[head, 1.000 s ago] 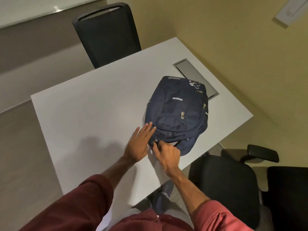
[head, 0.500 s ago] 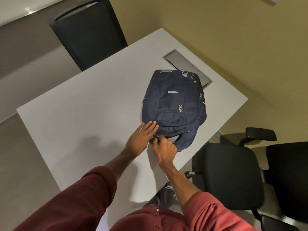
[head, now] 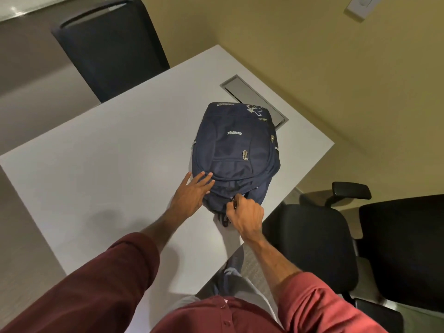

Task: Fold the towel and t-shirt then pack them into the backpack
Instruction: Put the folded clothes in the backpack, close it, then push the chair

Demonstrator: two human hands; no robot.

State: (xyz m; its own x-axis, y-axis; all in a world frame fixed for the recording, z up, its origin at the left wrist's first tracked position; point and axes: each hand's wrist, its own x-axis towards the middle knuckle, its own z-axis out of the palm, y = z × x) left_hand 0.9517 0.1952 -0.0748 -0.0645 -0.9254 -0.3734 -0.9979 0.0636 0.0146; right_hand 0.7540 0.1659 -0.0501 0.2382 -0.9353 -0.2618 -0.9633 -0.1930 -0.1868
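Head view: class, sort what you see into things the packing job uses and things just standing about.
In use: backpack; zip pull, pinched by the right hand; left hand, flat on the backpack. No towel or t-shirt in view.
Standing about: table, far chair, near chair, cable hatch, wall switch.

Maroon buttoned shirt (head: 216, 318), sleeves (head: 115, 280) pushed up — grey trousers (head: 240, 288)

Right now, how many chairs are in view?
2: a high-backed chair beyond the table's far edge, an armrest chair at its right side. More may sit outside the frame.
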